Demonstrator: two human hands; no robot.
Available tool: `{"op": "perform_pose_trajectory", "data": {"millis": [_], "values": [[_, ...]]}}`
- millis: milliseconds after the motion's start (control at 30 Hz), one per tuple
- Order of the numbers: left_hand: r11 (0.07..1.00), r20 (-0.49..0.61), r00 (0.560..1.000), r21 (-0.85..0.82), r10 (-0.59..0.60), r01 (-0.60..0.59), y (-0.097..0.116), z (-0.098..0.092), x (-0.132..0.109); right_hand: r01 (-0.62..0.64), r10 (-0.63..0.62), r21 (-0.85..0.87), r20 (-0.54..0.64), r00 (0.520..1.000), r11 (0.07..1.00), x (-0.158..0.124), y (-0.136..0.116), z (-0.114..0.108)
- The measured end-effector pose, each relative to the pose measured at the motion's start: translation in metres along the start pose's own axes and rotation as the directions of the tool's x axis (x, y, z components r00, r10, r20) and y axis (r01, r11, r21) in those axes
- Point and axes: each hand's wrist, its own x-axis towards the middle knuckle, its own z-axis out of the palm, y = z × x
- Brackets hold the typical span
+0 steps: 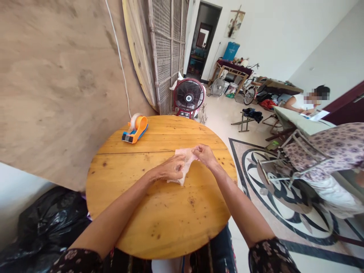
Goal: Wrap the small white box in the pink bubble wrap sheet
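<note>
A thin pinkish-white see-through sheet point(187, 163), maybe a plastic bag, lies crumpled over the middle of the round wooden table point(159, 212). My left hand point(170, 168) rests on its left part, fingers curled and closed on the material. With its fingertips pinched together, my right hand point(204, 154) grips the sheet's upper right corner, lifting it slightly off the wood. Whether the sheet is plastic or paper is too blurred to tell. Toward the table's far left edge stands an orange and blue tape dispenser point(138, 129) with a roll of clear tape, apart from both hands.
A red-rimmed fan point(189, 98) stands just beyond the table. Black plastic bags point(51, 216) lie on the floor at left, beside a large wooden board point(62, 76). At right, a person point(301, 102) sits at another table point(295, 119), near a folding chair point(301, 155).
</note>
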Motion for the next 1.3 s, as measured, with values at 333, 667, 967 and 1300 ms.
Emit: {"op": "perform_pose_trajectory", "data": {"millis": [333, 667, 967, 1300], "values": [[0.997, -0.039, 0.996, 0.014, 0.077, -0.077, -0.010, 0.004, 0.003, -0.140, 0.140, -0.013, 0.233, 0.962, 0.990, 0.007, -0.029, 0.009], [0.999, -0.056, 0.998, -0.012, 0.033, -0.034, -0.005, 0.003, 0.000, -0.168, 0.186, -0.083, 0.297, 0.937, 0.982, 0.010, -0.038, 0.015], [0.994, -0.043, 0.994, -0.059, -0.097, 0.094, 0.002, 0.002, -0.007, -0.077, 0.146, -0.174, 0.424, 0.894, 0.982, 0.012, -0.037, 0.014], [0.991, -0.101, 0.990, -0.098, -0.097, 0.087, -0.002, 0.011, -0.010, 0.136, -0.044, -0.169, 0.458, 0.888, 0.976, 0.028, -0.008, 0.023]]}}
